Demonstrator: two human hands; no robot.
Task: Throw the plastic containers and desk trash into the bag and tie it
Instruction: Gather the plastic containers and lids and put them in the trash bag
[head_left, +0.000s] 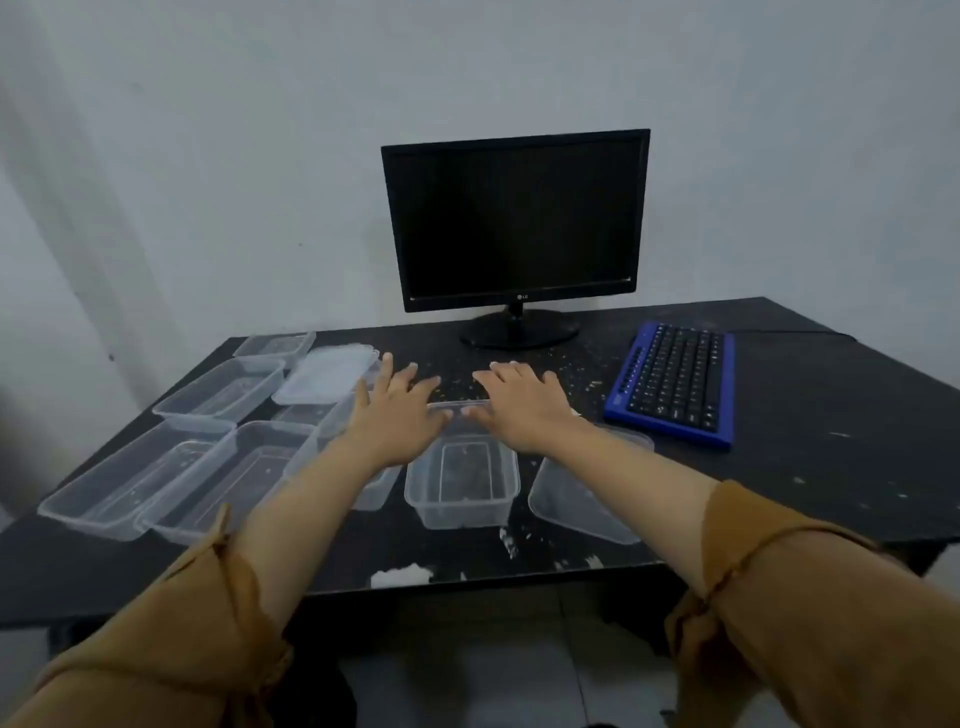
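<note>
The left hand (397, 415) and the right hand (519, 405) are flat with spread fingers, grasping nothing, above the far rim of a clear plastic container (462, 486) on the black desk (805, 467), just below the wrists.

hidden: container (363, 457) partly under left forearm | desk (831, 467) L+R ends cut off | specks (587, 387) too small to ID

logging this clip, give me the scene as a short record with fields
surface: black desk, speckled with crumbs
containers: clear plastic containers, mostly left and centre, all open
lid: frosted lid resting on the back containers
hands: left hand and right hand spread open above the centre container, holding nothing
other: dark monitor, blue keyboard
bag: not in view
</note>
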